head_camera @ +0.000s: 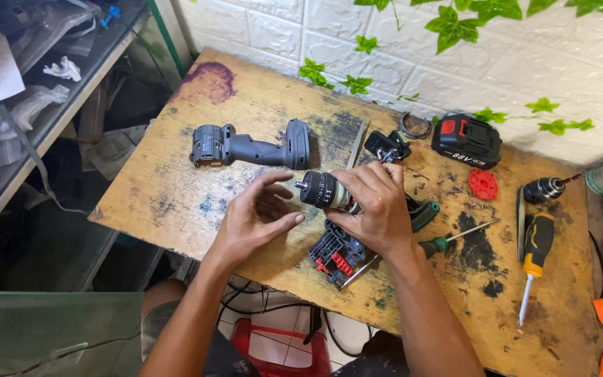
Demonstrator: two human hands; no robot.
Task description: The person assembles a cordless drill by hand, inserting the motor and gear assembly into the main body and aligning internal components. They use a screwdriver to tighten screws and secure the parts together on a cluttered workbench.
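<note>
My right hand grips a black cylindrical drill motor and gearbox unit, its small shaft pointing left. My left hand is open beside it, fingers spread and curled toward the shaft end, not clearly touching. Under my right hand lies a black housing part with red pieces. A grey drill housing shell lies on the worn wooden table behind my left hand.
A black and red battery pack, a red round part, several loose screws, a drill chuck, a green-handled screwdriver, a yellow-black screwdriver and a metal ring lie at right. A white brick wall with ivy stands behind; shelves at left.
</note>
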